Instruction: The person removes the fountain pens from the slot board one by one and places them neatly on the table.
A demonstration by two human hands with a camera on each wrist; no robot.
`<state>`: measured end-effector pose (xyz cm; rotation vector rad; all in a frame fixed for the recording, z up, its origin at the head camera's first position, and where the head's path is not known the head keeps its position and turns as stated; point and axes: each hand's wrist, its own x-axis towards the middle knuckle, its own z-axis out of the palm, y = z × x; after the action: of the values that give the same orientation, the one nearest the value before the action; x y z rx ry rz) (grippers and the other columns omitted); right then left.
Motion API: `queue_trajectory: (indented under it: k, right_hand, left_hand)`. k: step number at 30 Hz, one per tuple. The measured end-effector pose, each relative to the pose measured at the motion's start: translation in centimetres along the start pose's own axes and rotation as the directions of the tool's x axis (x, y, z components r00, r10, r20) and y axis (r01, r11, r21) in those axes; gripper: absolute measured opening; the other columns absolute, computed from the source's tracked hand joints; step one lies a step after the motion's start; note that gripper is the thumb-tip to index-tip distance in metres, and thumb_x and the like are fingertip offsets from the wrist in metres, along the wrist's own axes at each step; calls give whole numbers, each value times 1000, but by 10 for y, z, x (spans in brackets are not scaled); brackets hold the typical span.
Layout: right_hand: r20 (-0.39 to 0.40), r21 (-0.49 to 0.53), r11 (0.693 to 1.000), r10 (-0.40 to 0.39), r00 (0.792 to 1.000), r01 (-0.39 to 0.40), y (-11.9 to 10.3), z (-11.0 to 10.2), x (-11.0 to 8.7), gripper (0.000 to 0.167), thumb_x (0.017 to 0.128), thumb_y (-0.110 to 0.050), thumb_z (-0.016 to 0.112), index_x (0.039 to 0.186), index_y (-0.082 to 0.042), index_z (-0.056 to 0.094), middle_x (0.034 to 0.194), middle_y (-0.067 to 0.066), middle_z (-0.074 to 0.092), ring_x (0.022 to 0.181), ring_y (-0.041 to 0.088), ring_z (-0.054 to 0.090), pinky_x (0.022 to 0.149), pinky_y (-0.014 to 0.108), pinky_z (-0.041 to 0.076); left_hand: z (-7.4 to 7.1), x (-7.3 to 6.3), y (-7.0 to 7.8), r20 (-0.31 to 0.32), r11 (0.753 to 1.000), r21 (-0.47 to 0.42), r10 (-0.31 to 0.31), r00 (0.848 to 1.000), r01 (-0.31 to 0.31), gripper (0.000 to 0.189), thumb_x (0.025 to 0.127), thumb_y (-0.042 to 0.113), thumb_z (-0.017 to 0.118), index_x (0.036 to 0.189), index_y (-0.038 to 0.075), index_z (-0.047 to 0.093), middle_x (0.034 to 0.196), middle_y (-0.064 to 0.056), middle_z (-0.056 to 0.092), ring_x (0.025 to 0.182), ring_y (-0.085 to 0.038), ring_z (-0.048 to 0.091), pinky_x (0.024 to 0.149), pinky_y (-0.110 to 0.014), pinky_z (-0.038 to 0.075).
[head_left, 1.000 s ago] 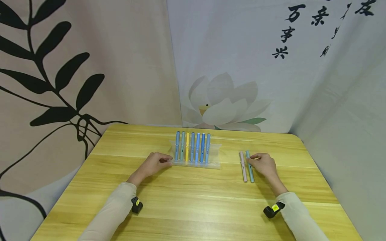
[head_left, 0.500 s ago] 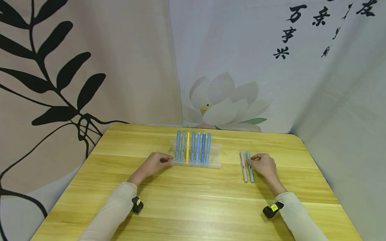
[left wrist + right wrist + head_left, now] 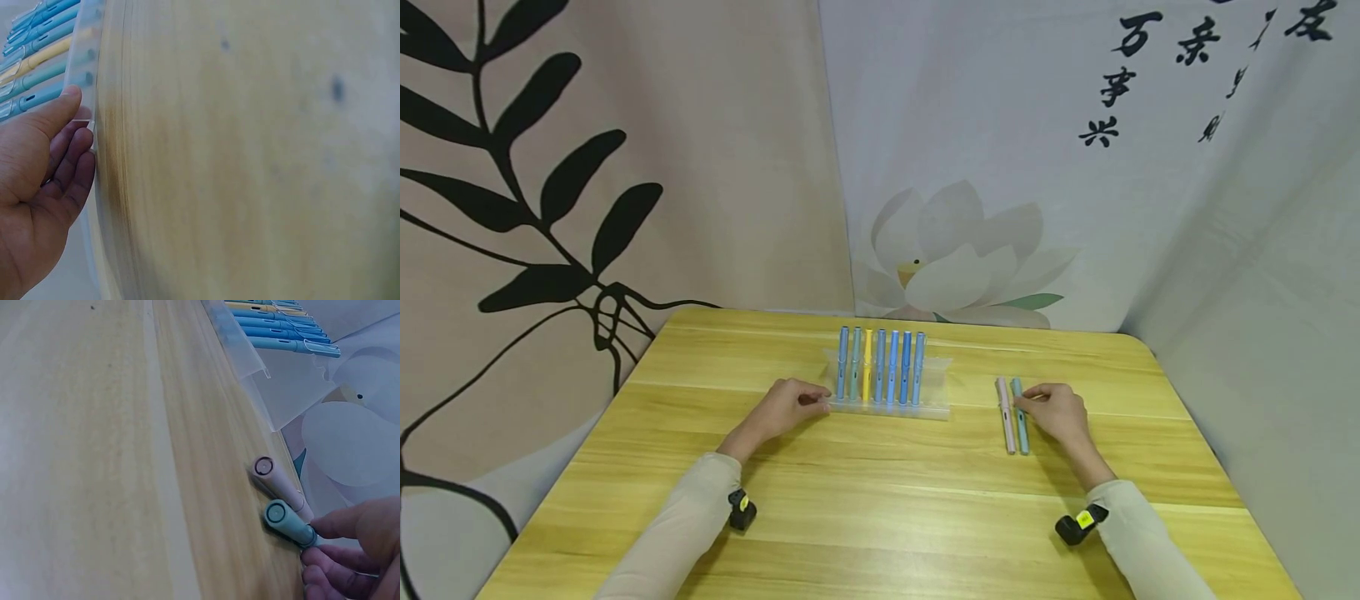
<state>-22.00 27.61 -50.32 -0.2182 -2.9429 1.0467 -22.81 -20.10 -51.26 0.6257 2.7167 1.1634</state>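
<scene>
A clear plastic pen stand stands toward the back of the table, holding a row of several upright pens: blue ones, a green one and a yellow pen. My left hand grips the stand's left end, its thumb against the front lip and the fingers curled below. To the right, a pale pink pen and a teal pen lie nearly side by side on the table. My right hand pinches the teal pen near its far end between thumb and fingers; the fingers partly hide that end.
The wooden table reaches a pale curtain behind it, printed with a lotus and black characters. Another curtain with dark leaves hangs at the left. A small black camera sits on the left wrist, another camera on the right.
The teal pen's near end has swung slightly left, closer to the pink pen, with the right hand still pinching it. The left hand stays at the stand's end.
</scene>
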Motion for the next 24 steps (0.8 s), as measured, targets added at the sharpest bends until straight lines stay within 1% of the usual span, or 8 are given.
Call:
queue_trajectory:
  k: [8,15,24]
  right_hand:
    - [-7,0,1000,-13,1000,13,0,1,0,34,93,-32,75,106,-1,78,93,14,76,76,23,66,61,31,46]
    - [0,13,1000,-11,1000,11,-2,2,-1,35,92,-32,75,107,0,77,94,15,76,77,23,67,61,30,46]
    - [7,21,1000,-7,1000,7,-3,2,-1,36,93,-32,75,109,0,76,96,15,76,79,24,67,61,31,47]
  left_hand:
    - [-1,0,0,8,1000,-7,-1,1000,2,33,97,21,73,124,2,73,113,-9,76,98,-19,71,85,-37,60]
    - [0,0,0,2,1000,13,5,1000,-5,32,97,21,73,123,3,74,113,-9,76,98,-18,71,85,-36,60]
    - [0,0,1,-2,1000,15,1,1000,-1,32,96,21,74,122,3,74,113,-10,76,99,-20,71,86,-37,60]
